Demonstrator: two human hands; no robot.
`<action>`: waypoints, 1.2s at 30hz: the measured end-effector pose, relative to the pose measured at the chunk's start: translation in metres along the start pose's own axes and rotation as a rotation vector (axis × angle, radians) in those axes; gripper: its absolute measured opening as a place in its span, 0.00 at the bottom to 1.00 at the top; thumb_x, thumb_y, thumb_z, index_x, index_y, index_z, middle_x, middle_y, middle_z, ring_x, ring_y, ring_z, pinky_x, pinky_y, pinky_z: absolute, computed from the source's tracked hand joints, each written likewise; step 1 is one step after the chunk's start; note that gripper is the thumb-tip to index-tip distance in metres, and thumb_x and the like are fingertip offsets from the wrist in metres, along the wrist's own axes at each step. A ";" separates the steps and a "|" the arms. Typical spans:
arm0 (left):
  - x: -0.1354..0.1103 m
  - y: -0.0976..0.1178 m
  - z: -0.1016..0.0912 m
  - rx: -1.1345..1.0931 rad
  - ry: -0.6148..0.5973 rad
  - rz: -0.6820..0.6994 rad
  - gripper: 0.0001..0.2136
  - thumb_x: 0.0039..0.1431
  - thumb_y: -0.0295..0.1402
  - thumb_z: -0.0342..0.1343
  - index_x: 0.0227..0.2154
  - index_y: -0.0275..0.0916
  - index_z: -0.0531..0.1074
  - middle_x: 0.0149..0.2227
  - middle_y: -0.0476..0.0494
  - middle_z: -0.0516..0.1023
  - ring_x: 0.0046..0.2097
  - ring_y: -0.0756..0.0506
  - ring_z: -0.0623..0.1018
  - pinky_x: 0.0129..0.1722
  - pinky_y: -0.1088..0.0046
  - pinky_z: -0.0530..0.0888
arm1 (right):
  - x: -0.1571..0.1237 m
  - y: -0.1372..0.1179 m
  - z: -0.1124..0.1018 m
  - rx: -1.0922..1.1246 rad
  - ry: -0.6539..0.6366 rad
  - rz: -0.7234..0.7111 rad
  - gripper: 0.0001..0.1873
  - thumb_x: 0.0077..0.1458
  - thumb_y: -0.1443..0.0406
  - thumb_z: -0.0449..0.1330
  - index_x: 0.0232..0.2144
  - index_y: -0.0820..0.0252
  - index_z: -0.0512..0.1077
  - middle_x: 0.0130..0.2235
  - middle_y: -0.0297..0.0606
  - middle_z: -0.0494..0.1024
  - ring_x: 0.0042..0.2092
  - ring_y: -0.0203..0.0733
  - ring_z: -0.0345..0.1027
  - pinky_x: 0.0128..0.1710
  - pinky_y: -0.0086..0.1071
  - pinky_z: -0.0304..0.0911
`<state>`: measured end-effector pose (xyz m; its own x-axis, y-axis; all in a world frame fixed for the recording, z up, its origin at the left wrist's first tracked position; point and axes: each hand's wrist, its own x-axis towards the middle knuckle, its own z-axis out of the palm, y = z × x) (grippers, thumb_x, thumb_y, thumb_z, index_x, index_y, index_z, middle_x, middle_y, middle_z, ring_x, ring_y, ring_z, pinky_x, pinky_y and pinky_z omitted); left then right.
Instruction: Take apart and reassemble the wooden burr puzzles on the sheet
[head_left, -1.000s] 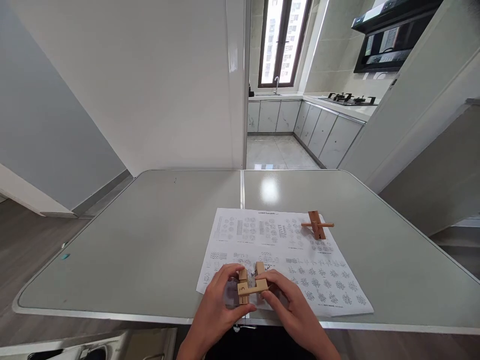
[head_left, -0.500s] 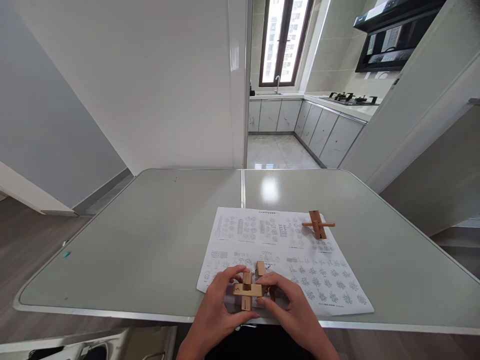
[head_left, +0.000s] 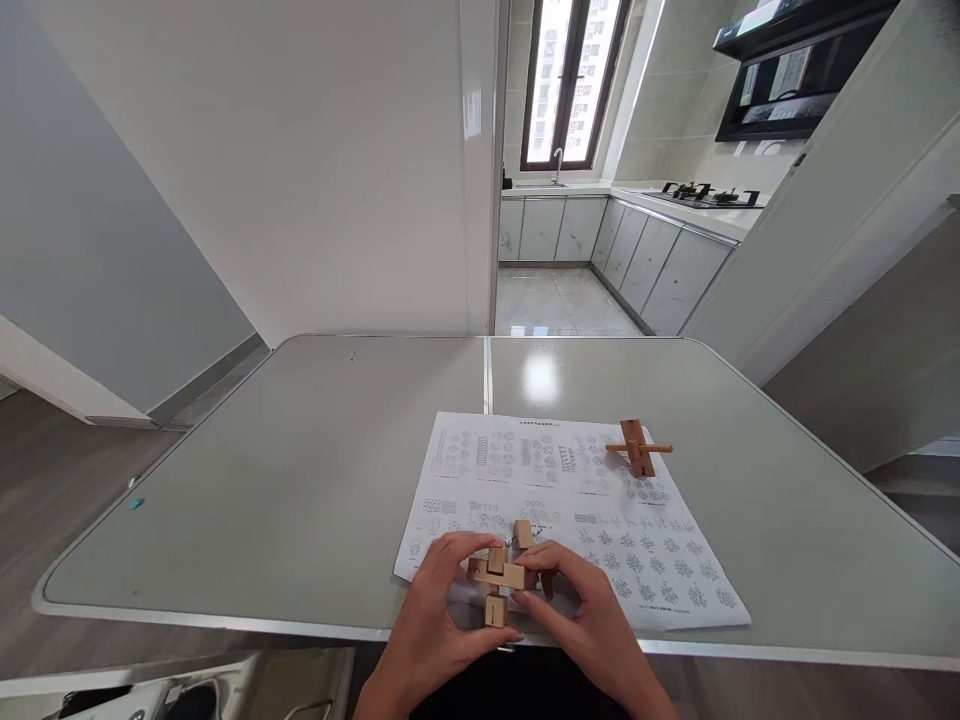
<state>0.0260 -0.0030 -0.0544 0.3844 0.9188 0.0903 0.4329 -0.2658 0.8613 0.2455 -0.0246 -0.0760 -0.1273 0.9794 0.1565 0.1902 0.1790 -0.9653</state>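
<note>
Both my hands hold a small light wooden puzzle (head_left: 496,580) of crossed blocks, just above the near edge of the table. My left hand (head_left: 437,625) pinches it from the left, thumb below and fingers on top. My right hand (head_left: 592,630) grips the horizontal bar from the right. A loose wooden block (head_left: 523,534) lies on the paper just behind the puzzle. The printed instruction sheet (head_left: 592,520) lies flat under and beyond my hands.
A darker wooden cross puzzle (head_left: 637,448) stands on the sheet's far right corner. The grey-green table (head_left: 300,480) has a centre seam and a metal rim. A small teal mark (head_left: 135,504) sits near its left edge. Kitchen cabinets show beyond.
The horizontal bar has slid left across the upright piece, so the pieces now form a cross. My hands have closed in a little around it.
</note>
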 end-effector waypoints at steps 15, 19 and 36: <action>0.000 -0.002 -0.002 -0.054 -0.001 0.011 0.36 0.46 0.39 0.78 0.58 0.52 0.69 0.57 0.45 0.77 0.58 0.37 0.77 0.59 0.58 0.74 | -0.001 0.001 0.001 -0.013 0.017 -0.056 0.04 0.65 0.62 0.64 0.40 0.54 0.73 0.37 0.37 0.78 0.38 0.45 0.71 0.39 0.35 0.67; 0.000 -0.001 -0.002 -0.045 -0.004 0.005 0.36 0.46 0.39 0.78 0.58 0.52 0.69 0.57 0.44 0.77 0.58 0.37 0.76 0.59 0.58 0.74 | -0.001 0.001 0.001 -0.021 0.011 -0.058 0.03 0.66 0.62 0.63 0.41 0.54 0.73 0.37 0.36 0.78 0.38 0.44 0.71 0.38 0.34 0.66; 0.004 -0.009 0.006 0.003 0.164 -0.105 0.35 0.51 0.38 0.75 0.61 0.54 0.67 0.57 0.48 0.78 0.55 0.40 0.79 0.59 0.61 0.76 | 0.001 0.004 0.003 -0.189 0.155 -0.073 0.15 0.64 0.63 0.63 0.52 0.49 0.72 0.53 0.41 0.75 0.53 0.49 0.73 0.48 0.37 0.72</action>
<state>0.0281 0.0009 -0.0646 0.1994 0.9766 0.0807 0.4664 -0.1670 0.8686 0.2429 -0.0232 -0.0805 0.0010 0.9633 0.2685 0.3663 0.2495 -0.8964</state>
